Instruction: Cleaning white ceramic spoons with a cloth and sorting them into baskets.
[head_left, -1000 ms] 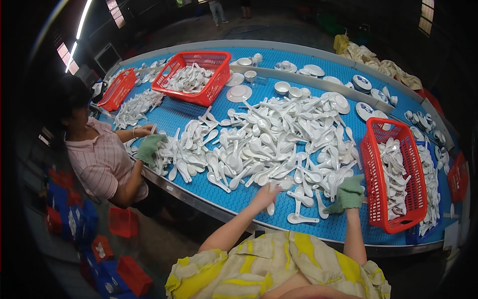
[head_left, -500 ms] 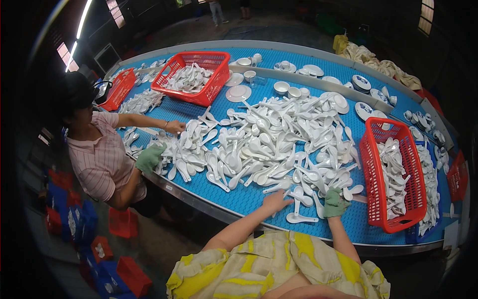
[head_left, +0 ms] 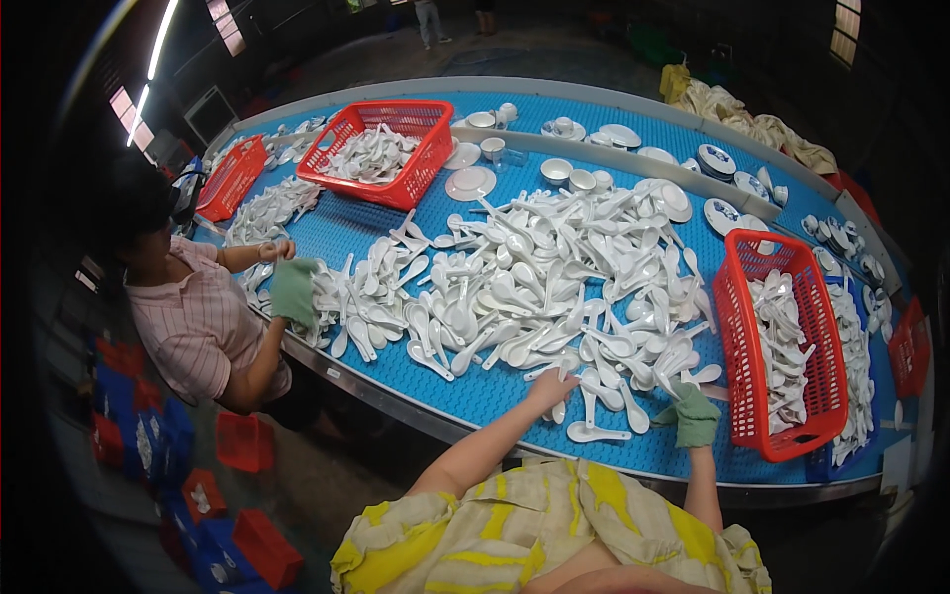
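A large heap of white ceramic soup spoons lies on the blue perforated belt in front of me. At the heap's near edge my left hand is closed on a white spoon, whose bowl shows below the fingers. My right hand, to the right of the loose spoons, is closed under a green cloth that hides most of its fingers. A spoon handle reaches up to the cloth; I cannot tell whether that hand touches it. Single spoons lie between my hands.
A red basket of spoons stands to my right, another red basket at the far left. Plates and bowls sit beyond the heap. On my left, a co-worker handles spoons with a green cloth.
My right hand with the green cloth has moved right, away from the loose spoons. My left hand has shifted slightly left, a spoon now in its fingers. The co-worker's hands have come together.
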The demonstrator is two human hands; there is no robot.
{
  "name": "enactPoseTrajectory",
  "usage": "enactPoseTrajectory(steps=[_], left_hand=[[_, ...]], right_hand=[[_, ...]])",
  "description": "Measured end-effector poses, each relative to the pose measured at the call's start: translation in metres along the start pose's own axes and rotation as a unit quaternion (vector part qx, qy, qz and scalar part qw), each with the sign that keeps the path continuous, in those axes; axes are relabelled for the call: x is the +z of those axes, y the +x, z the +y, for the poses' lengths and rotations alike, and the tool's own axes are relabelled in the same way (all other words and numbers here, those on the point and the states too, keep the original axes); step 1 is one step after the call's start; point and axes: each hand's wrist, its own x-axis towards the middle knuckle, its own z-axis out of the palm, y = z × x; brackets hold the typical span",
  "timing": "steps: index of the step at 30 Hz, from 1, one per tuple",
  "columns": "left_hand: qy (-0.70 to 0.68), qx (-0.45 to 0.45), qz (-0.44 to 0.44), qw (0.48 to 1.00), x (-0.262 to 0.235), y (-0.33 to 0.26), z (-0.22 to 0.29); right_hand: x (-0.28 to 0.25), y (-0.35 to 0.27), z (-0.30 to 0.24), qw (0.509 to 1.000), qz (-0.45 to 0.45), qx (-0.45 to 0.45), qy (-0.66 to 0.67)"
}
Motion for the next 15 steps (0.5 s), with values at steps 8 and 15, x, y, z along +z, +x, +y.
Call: enactPoseTrajectory(steps=[8,15], left_hand=[[0.290,0.110,0.020,0.951,0.001,-0.019,0.040],[0.336,0.112,0.008,0.935,0.003,-0.014,0.031]], right_hand=[[-0.026,-0.013,-0.018,0.953,-0.222,0.126,-0.160],[-0.005,0.020,-0.009,0.971,-0.134,-0.014,-0.198]])
